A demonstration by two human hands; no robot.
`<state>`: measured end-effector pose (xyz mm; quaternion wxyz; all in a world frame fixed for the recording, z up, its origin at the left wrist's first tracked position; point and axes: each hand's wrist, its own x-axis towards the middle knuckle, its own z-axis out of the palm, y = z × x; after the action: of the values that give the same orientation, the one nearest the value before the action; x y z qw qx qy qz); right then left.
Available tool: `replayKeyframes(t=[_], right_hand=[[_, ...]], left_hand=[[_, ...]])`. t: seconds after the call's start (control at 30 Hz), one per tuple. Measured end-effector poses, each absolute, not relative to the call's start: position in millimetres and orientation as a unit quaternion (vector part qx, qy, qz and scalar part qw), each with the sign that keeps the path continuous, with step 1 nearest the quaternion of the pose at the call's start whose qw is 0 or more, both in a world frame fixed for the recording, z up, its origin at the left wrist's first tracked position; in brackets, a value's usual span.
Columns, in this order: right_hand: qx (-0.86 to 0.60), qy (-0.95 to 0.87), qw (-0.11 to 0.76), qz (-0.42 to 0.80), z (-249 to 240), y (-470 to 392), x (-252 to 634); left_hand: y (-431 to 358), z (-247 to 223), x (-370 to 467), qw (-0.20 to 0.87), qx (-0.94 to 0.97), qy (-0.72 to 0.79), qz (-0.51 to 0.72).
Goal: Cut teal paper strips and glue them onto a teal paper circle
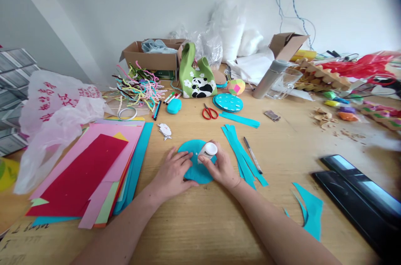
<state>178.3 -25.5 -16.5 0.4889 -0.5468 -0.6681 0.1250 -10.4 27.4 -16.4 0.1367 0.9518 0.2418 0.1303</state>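
Observation:
A round blue paper disc [200,175] lies flat on the wooden table in front of me. My left hand [176,171] rests on the disc's left side, fingers apart and spread over it. In my right hand [222,166] is a white bottle [208,152], tilted over the disc's upper right part, with fingers wrapped round it. A small white spot shows on the disc between my hands. Blue paper strips [239,152] and a pen [252,155] lie to the right. Red-handled scissors [209,112] lie beyond the disc, near decorated blue discs [228,102].
Stacked coloured paper [84,164] and a plastic bag [53,110] lie on the left. Pipe cleaners [140,89], a cardboard box [150,58], a green panda bag [198,79] and a flask [270,79] stand behind. Blue scraps [313,210] and black devices [357,202] lie right.

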Motion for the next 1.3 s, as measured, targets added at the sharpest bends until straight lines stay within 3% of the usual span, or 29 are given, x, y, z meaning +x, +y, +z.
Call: replayKeyframes(t=[0.2,0.4,0.7,1.3], right_hand=[[-0.552,-0.651,0.501,0.146,-19.9,-25.6,178.0],[-0.563,-0.499,0.614,0.241,-17.4,-23.6,177.6],[-0.580,-0.370,0.697,0.202,-20.2,-15.1,187.6],[-0.590,-0.570,0.564,0.096,-15.5,-20.6,201.2]], left_hand=[[27.0,-16.1,-10.2,0.135,0.952,0.240,0.132],[26.7,-15.8,-9.8,0.143,0.948,0.251,0.135],[27.2,-12.7,-9.7,0.155,0.946,0.251,0.134],[33.7,-13.7,-14.4,0.135,0.938,0.285,0.141]])
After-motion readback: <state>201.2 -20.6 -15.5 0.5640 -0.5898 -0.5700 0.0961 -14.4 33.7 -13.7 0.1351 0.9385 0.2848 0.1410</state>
